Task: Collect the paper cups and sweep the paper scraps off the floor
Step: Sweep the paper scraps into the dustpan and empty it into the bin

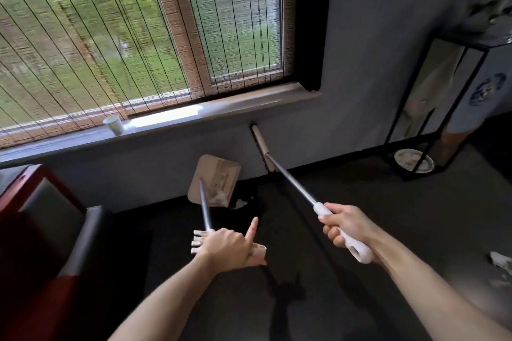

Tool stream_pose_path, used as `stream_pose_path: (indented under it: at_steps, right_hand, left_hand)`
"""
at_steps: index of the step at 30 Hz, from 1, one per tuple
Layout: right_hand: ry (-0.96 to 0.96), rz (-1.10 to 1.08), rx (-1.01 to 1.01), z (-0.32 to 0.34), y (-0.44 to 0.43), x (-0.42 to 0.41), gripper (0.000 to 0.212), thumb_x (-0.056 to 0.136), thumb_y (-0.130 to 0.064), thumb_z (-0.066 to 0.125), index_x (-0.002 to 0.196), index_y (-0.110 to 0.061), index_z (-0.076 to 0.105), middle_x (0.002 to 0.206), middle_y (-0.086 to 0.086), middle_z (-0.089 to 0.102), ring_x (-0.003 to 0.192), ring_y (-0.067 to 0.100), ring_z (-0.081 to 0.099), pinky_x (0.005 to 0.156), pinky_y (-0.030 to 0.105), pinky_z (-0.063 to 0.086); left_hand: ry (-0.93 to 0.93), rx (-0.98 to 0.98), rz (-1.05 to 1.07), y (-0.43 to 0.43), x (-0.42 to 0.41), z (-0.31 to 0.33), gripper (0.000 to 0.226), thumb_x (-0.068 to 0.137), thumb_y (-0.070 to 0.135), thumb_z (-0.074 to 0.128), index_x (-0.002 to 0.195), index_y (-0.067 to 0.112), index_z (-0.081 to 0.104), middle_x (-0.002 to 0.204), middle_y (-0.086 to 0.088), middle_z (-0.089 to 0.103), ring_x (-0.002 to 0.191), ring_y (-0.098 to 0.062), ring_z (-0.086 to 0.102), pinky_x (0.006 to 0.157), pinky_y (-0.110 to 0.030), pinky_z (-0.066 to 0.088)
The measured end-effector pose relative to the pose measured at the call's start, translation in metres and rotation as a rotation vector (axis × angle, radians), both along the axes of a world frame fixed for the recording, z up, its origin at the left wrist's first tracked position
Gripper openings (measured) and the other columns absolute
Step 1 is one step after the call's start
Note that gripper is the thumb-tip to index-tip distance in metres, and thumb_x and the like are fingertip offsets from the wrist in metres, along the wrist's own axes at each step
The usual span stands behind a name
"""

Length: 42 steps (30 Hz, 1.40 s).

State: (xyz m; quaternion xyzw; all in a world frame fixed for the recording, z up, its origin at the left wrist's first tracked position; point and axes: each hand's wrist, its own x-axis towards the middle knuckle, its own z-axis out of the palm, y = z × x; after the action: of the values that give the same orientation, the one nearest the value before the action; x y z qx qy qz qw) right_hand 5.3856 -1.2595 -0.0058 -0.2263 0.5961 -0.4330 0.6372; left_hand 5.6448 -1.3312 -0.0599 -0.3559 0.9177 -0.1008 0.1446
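My left hand [231,246] grips the toothed handle top of a beige dustpan [214,178], index finger sticking out; the pan is tilted up near the wall with crumpled paper scraps [219,196] inside it. My right hand [347,228] grips the white handle of a broom [291,180], whose head [260,147] is lifted against the wall under the sill. A white paper cup [114,124] stands on the windowsill [221,111]. A white scrap [239,203] lies on the dark floor just beside the pan.
A dark red and black armchair [41,227] fills the left side. A black metal frame stand [443,108] stands at the right with a white plate [414,160] at its foot. More white paper scraps [501,261] lie at the right edge. Bamboo blinds cover the window.
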Motion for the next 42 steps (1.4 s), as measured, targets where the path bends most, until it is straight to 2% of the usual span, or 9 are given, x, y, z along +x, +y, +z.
stream_pose_path:
  at_steps: [4, 7, 19, 24, 29, 32, 37, 40, 42]
  right_hand:
    - [-0.004, 0.002, 0.028, -0.002, 0.0, -0.002, 0.018, 0.093, 0.003, 0.054, 0.098, -0.015, 0.053, 0.067, 0.009, 0.045, 0.037, 0.005, 0.042, 0.033, 0.014, 0.035]
    - [0.007, 0.003, 0.027, -0.002, 0.003, -0.006, 0.016, 0.093, 0.003, 0.053, 0.094, -0.013, 0.055, 0.066, 0.008, 0.044, 0.038, 0.005, 0.042, 0.033, 0.014, 0.034]
    - [0.003, -0.05, -0.022, 0.008, 0.0, -0.015, 0.053, 0.093, 0.003, 0.053, 0.143, -0.005, 0.036, 0.07, 0.008, 0.044, 0.037, 0.003, 0.043, 0.033, 0.013, 0.035]
    - [0.042, -0.043, -0.018, 0.003, 0.006, -0.02, 0.059, 0.093, 0.002, 0.054, 0.146, -0.008, 0.031, 0.07, 0.009, 0.045, 0.038, 0.004, 0.043, 0.034, 0.014, 0.036]
    - [0.054, -0.047, 0.005, 0.002, 0.007, -0.028, 0.058, 0.093, 0.003, 0.053, 0.146, -0.007, 0.032, 0.07, 0.008, 0.045, 0.038, 0.004, 0.043, 0.034, 0.014, 0.037]
    - [0.035, -0.064, 0.005, 0.0, 0.006, -0.027, 0.047, 0.093, 0.003, 0.053, 0.137, -0.004, 0.041, 0.069, 0.008, 0.044, 0.037, 0.003, 0.043, 0.034, 0.014, 0.035]
    - [0.019, -0.098, -0.008, 0.005, 0.002, -0.034, 0.046, 0.093, 0.003, 0.053, 0.136, -0.004, 0.041, 0.068, 0.007, 0.045, 0.038, 0.004, 0.044, 0.033, 0.014, 0.035]
    - [0.032, -0.125, -0.019, 0.015, 0.006, -0.042, 0.052, 0.092, 0.002, 0.054, 0.141, -0.006, 0.038, 0.069, 0.008, 0.047, 0.039, 0.004, 0.045, 0.034, 0.014, 0.036]
    - [0.052, -0.149, -0.033, 0.023, 0.014, -0.048, 0.051, 0.092, 0.001, 0.055, 0.14, -0.007, 0.039, 0.069, 0.008, 0.049, 0.04, 0.004, 0.046, 0.034, 0.014, 0.037]
  left_hand:
    - [-0.079, 0.054, -0.123, 0.005, -0.02, -0.009, 0.102, 0.081, 0.079, 0.024, 0.15, 0.009, -0.001, 0.093, -0.015, 0.069, 0.078, -0.036, 0.066, 0.044, -0.029, 0.02]
    - [-0.126, 0.062, -0.175, 0.004, -0.027, -0.006, 0.102, 0.082, 0.078, 0.025, 0.15, 0.007, -0.001, 0.099, -0.016, 0.068, 0.083, -0.035, 0.066, 0.052, -0.031, 0.03]
    - [-0.095, -0.086, -0.109, -0.009, 0.0, 0.03, 0.104, 0.076, 0.083, 0.015, 0.15, 0.011, 0.002, 0.095, -0.01, 0.07, 0.086, -0.032, 0.067, 0.06, -0.034, 0.041]
    - [-0.049, 0.063, 0.015, 0.013, -0.013, -0.009, 0.097, 0.08, 0.08, 0.02, 0.151, 0.016, 0.001, 0.098, -0.012, 0.069, 0.089, -0.035, 0.065, 0.068, -0.041, 0.046]
    - [-0.055, -0.001, -0.021, -0.009, -0.031, 0.008, 0.097, 0.079, 0.081, 0.018, 0.151, 0.017, 0.007, 0.103, -0.009, 0.07, 0.092, -0.032, 0.066, 0.067, -0.038, 0.045]
    - [0.031, -0.037, 0.119, -0.031, -0.036, 0.048, 0.095, 0.078, 0.083, 0.021, 0.151, 0.022, 0.011, 0.111, -0.011, 0.067, 0.098, -0.031, 0.065, 0.076, -0.038, 0.048]
    - [0.366, -0.056, 0.252, -0.045, -0.05, 0.132, 0.099, 0.065, 0.088, 0.01, 0.142, 0.03, 0.032, 0.104, -0.01, 0.068, 0.094, -0.032, 0.065, 0.072, -0.037, 0.053]
    - [0.7, 0.124, 0.323, -0.055, -0.058, 0.179, 0.089, 0.072, 0.083, 0.034, 0.145, 0.035, 0.024, 0.107, -0.006, 0.067, 0.089, -0.027, 0.064, 0.072, -0.038, 0.053]
    - [0.808, 0.249, 0.237, -0.058, -0.066, 0.199, 0.084, 0.081, 0.061, 0.058, 0.147, 0.042, 0.009, 0.114, -0.007, 0.065, 0.094, -0.027, 0.063, 0.081, -0.038, 0.052]
